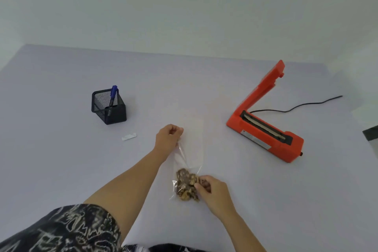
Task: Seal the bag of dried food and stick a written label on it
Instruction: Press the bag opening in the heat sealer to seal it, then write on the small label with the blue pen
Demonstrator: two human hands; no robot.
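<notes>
Bag (187,180) near centre, pinched at far end by left hand (168,136), at filled near end by right hand (212,189). Not yet sealed, sealer (263,127) open at right. Not yet labelled, label (129,136) loose at left by pen (113,94).

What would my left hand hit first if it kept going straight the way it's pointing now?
Probably nothing nearby. The left hand, pinching the top of the bag, points away and to the right over bare table towards its far edge. It looks set to pass left of the orange sealer, though depth is unclear.
</notes>
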